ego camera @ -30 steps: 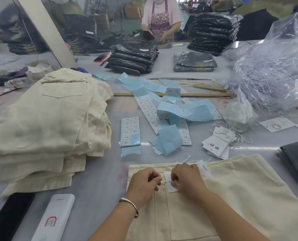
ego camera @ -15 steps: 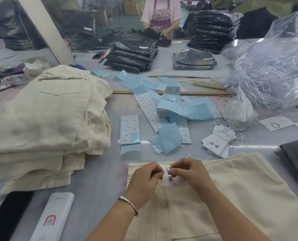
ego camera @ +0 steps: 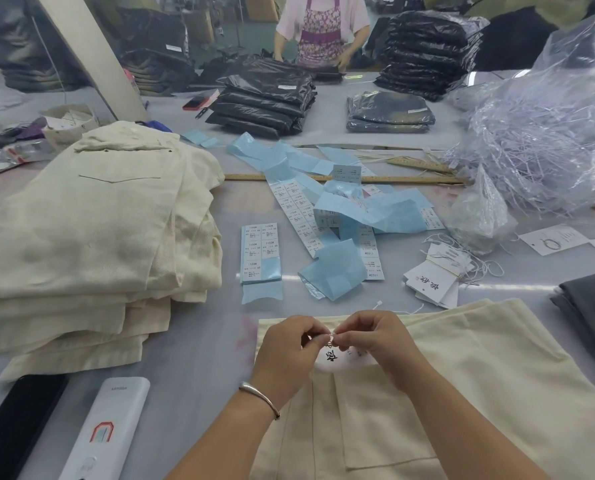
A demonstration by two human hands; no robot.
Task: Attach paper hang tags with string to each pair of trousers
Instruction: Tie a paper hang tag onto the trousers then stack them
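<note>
Since a second ago both hands have lifted off the cloth and come together above the waistband. The left hand [ego camera: 289, 344] and right hand [ego camera: 372, 336] now meet fingertip to fingertip, each pinching the thin string [ego camera: 330, 337] between thumb and forefinger; the other fingers are curled. The hang tag [ego camera: 334, 360], which lay flat under the hands before, now hangs bowed just below the pinch, its black print showing. It is over the top edge of the cream trousers [ego camera: 462, 393] spread at the near edge of the worktop [ego camera: 199, 341].

A stack of cream trousers [ego camera: 91, 230] fills the left side. Loose spare tags [ego camera: 434, 278] lie just beyond the trousers to the right, blue sticker sheets [ego camera: 330, 271] mid-worktop. Bare worktop shows between the stack and the hands.
</note>
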